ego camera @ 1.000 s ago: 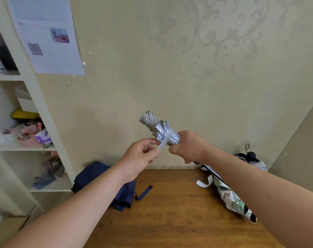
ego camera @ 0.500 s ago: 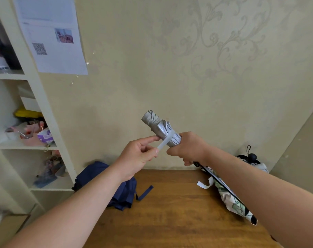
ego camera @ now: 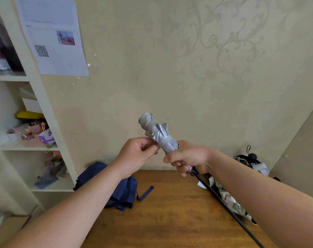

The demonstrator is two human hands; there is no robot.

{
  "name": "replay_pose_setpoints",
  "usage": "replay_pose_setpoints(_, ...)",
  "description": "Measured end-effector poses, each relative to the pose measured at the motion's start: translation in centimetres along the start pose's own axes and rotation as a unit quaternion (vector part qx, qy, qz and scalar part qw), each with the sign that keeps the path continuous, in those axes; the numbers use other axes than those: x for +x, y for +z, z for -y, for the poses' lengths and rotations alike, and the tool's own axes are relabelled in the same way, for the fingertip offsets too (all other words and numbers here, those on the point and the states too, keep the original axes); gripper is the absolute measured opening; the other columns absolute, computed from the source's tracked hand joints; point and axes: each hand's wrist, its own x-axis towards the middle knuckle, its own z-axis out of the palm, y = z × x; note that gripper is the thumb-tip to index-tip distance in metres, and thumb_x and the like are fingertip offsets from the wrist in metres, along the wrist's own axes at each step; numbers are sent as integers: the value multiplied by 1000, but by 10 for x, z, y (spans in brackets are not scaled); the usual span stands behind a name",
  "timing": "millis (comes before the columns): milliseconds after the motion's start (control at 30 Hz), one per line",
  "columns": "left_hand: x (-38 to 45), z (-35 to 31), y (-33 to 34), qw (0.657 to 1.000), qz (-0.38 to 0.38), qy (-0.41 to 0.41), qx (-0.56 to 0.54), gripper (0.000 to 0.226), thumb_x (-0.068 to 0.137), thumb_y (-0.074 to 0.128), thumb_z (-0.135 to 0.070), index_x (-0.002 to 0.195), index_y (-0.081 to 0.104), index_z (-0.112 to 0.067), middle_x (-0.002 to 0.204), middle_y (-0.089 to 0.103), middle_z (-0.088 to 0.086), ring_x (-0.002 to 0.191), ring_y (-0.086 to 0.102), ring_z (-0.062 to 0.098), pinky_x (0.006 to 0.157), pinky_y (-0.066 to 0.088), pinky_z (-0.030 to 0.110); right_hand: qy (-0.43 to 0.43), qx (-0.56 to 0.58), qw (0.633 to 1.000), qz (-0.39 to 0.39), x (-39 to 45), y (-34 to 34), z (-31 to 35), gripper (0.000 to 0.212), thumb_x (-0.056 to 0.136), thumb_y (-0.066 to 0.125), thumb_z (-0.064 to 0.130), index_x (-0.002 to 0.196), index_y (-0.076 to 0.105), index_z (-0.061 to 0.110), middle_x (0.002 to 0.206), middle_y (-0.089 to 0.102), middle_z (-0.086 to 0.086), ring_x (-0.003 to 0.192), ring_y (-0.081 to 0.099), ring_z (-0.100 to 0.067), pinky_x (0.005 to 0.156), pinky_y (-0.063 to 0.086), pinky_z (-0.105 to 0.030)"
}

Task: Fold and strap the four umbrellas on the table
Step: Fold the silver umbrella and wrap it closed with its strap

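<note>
Now the left hand (ego camera: 137, 153) pinches the strap tight round the silver rolled fabric umbrella (ego camera: 157, 133); the right hand (ego camera: 188, 158), just beside, grips it and should hold firm.

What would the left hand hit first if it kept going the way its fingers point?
The left hand points right, pinching the strap end, so it would meet the silver umbrella almost at once, at the wrapped strap just above the right hand. Depth looks matched, though one view cannot confirm it.

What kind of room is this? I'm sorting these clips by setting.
Probably a room in a home: patterned wallpaper, a cluttered white shelf unit with a printed sheet taped beside it, and a wooden table pushed against the wall.
</note>
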Motion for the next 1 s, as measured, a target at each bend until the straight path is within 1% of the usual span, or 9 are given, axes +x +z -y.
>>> replay_pose_setpoints(100, 0, 0, -1, 1000, 22, -17, -11, 9, 99, 70, -15, 93, 75, -19, 78, 72, -4, 72, 60, 7, 75, 51, 23, 2, -5, 1000, 25, 0, 1, -4, 28, 70, 80, 25, 72, 53, 20, 60, 44, -3, 43, 38, -15, 53, 48, -31)
replay_pose_setpoints(200, -1, 4, -3, 997, 58, -34, -43, 10, 99, 69, -11, 92, 75, -7, 78, 69, -3, 75, 57, 12, 79, 50, 28, 5, -1, 998, 65, -4, 2, -4, 25, 70, 78, 26, 74, 54, 20, 61, 46, -3, 41, 39, -13, 51, 48, -30)
replay_pose_setpoints(300, -3, 6, -2, 996, 44, -22, -70, 12, 99, 68, -7, 92, 78, -7, 80, 70, 1, 79, 59, 15, 80, 51, 31, 23, 39, 996, 71, -5, 3, -6, 47, 72, 85, 34, 107, 60, 14, 81, 61, -4, 43, 44, -11, 49, 51, -29)
replay_pose_setpoints(400, -3, 1, -2, 996, 20, -8, -85, 24, 100, 67, -6, 87, 81, -20, 80, 70, 2, 78, 60, 13, 78, 52, 29, -11, 99, 994, 51, -3, 8, -5, 64, 83, 86, 36, 133, 52, 15, 91, 56, -5, 53, 55, -14, 58, 60, -33)
replay_pose_setpoints(500, -5, -1, -5, 998, 13, -6, -57, 30, 100, 66, -9, 84, 82, -29, 78, 69, -1, 76, 58, 11, 78, 51, 29, -73, 71, 993, -64, -1, 13, -10, 59, 85, 86, 34, 126, 56, 4, 95, 60, -12, 72, 66, -24, 70, 60, -40)
replay_pose_setpoints(567, -6, -1, -7, 1000, -1, -14, -25, 26, 99, 68, -12, 83, 81, -29, 76, 68, -2, 74, 57, 11, 79, 49, 32, -118, 6, 986, -120, 0, 16, -15, 39, 92, 79, 35, 115, 63, 8, 91, 62, -10, 77, 60, -22, 71, 53, -40)
replay_pose_setpoints(700, -9, -3, -6, 999, -15, -11, 40, 15, 98, 70, -26, 89, 81, -31, 79, 75, -11, 77, 65, 5, 81, 53, 31, -133, -48, 980, -140, -1, 27, -18, 17, 108, 54, 34, 110, 58, 17, 84, 51, -3, 69, 47, -15, 59, 44, -22)
replay_pose_setpoints(800, -10, -6, -4, 997, -22, -5, 77, 12, 99, 70, -31, 100, 81, -33, 89, 78, -13, 86, 71, 4, 86, 57, 31, -118, -42, 978, -167, 3, 32, -23, 25, 111, 46, 39, 115, 56, 16, 83, 50, -2, 58, 44, -7, 52, 40, -20)
replay_pose_setpoints(1000, -9, -6, -1, 989, -28, -31, 144, 19, 97, 71, -43, 87, 80, -29, 78, 78, -11, 74, 74, 4, 85, 63, 37, -92, -43, 982, -158, 7, 30, -34, 39, 108, 40, 55, 124, 53, 22, 86, 60, -12, 51, 50, -18, 45, 41, -29)
